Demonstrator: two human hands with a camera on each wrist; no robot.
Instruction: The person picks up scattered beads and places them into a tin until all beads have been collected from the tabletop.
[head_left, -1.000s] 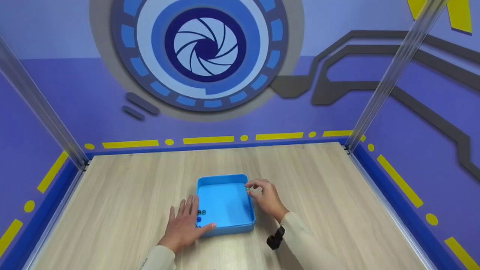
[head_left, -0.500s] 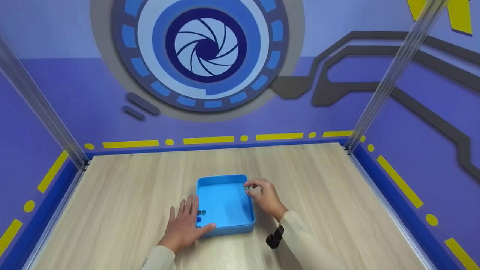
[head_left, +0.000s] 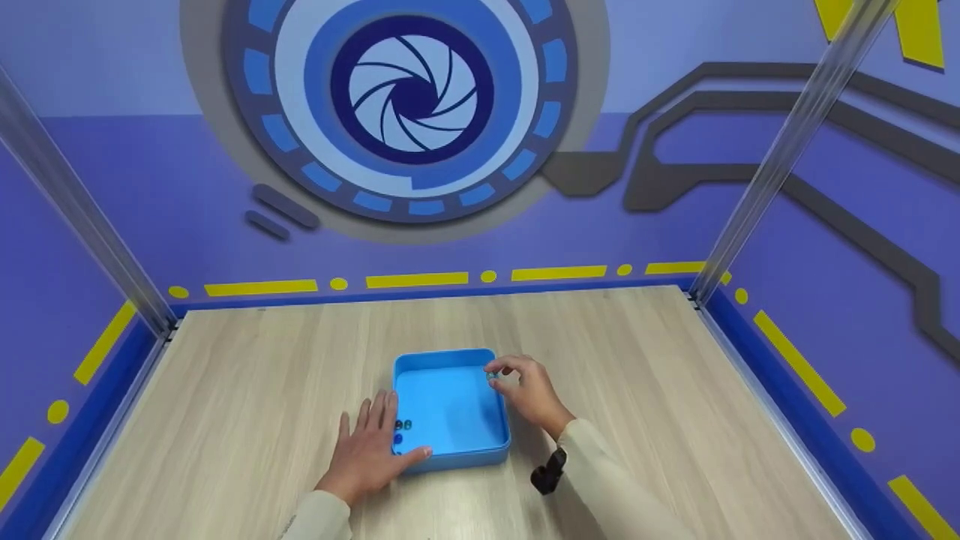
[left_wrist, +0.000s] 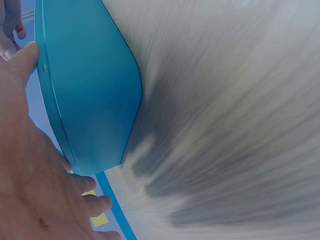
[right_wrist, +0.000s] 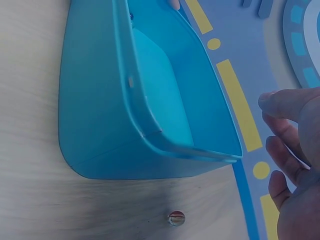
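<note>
A blue square box (head_left: 452, 409) without a lid stands on the table. In its near left corner lie several small marbles (head_left: 398, 439), partly behind the left hand. My left hand (head_left: 366, 450) rests against the box's left side, fingers spread and straight, with the thumb over the near rim. My right hand (head_left: 531, 390) is over the right rim, pinching a small clear marble (head_left: 492, 376) between thumb and fingertips; the right wrist view does not show this marble. Another clear marble with a reddish streak (right_wrist: 176, 218) lies on the table beside the box in the right wrist view.
The wooden table (head_left: 262, 390) is bounded by purple panels (head_left: 375, 255) at the back and sides. Metal posts (head_left: 780, 150) stand at the back corners. A black device (head_left: 550, 471) is strapped to the right wrist.
My right hand has shifted slightly left over the box's right rim with the pinched marble. The left hand, box and marbles in the corner look the same.
</note>
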